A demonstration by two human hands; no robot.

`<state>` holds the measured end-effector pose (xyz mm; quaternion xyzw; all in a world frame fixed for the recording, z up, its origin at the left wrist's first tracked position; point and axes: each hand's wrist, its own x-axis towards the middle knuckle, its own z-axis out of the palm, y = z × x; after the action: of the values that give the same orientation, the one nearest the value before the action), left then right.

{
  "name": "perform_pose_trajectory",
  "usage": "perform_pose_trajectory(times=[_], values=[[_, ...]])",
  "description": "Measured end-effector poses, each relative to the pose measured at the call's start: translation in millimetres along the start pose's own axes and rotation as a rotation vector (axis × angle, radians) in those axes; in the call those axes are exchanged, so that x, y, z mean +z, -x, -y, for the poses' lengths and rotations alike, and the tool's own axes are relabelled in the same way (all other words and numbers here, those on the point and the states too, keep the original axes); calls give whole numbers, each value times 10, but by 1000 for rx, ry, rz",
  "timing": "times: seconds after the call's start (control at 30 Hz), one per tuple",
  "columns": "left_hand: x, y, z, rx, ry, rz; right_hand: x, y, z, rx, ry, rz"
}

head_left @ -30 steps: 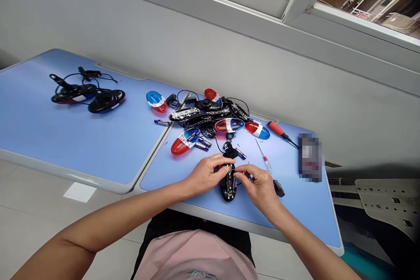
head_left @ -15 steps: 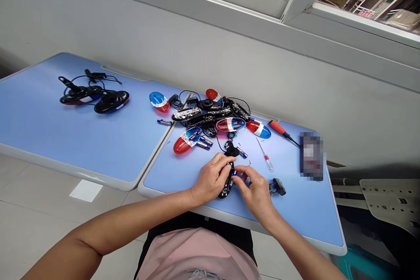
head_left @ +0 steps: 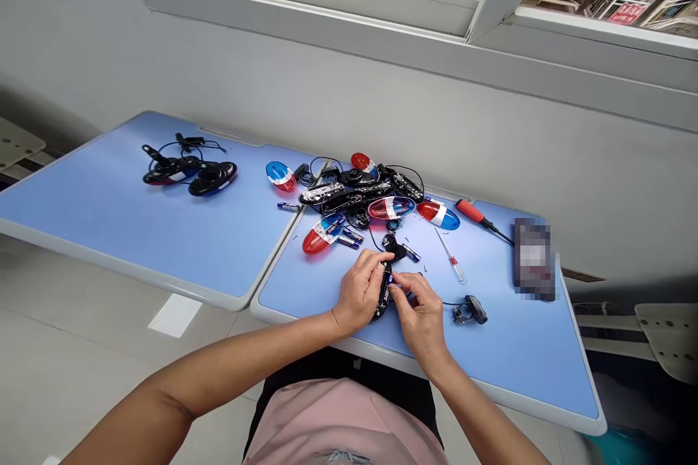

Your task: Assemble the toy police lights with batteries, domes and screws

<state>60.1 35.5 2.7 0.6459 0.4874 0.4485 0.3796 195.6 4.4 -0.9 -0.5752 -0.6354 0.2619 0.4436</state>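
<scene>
Near the table's front edge, my left hand (head_left: 358, 292) is closed around a black oval bike light housing (head_left: 379, 310), its inner side facing up. A blue battery (head_left: 387, 293) lies lengthwise along the housing. With thumb and forefinger, my right hand (head_left: 422, 318) grips the upper part of this battery. My fingers partly hide both the housing and the battery. Just beyond my left fingertips are a black mount (head_left: 393, 250) and a loose battery (head_left: 411, 253). To the right of my right hand sits a small black clamp unit (head_left: 475, 309) with a cable.
Several red-and-blue lenses (head_left: 321, 235), black housings (head_left: 357, 197), cables and batteries form a pile behind my hands. A thin screwdriver (head_left: 451, 257), a red-handled tool (head_left: 470, 211) and a blurred dark object (head_left: 533, 259) lie rightward. Assembled black units (head_left: 212, 179) rest on the left table (head_left: 136, 232).
The battery sits more in line with the housing, with more of its label showing. My right fingers stay on its upper part. The camera has turned slightly left, shifting the scene rightward.
</scene>
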Motion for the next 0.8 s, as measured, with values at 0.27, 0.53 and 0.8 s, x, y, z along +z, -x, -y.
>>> perform_pose_trajectory(times=[0.27,0.53,0.8], values=[[9,0,16,-7,-41,-12,70,15,-41,-101,14,-38],[5,-35,21,-63,-91,-59,93,45,-34,-196,120,-15],[5,-46,72,-53,-35,-96,97,-81,118,-364,250,11]])
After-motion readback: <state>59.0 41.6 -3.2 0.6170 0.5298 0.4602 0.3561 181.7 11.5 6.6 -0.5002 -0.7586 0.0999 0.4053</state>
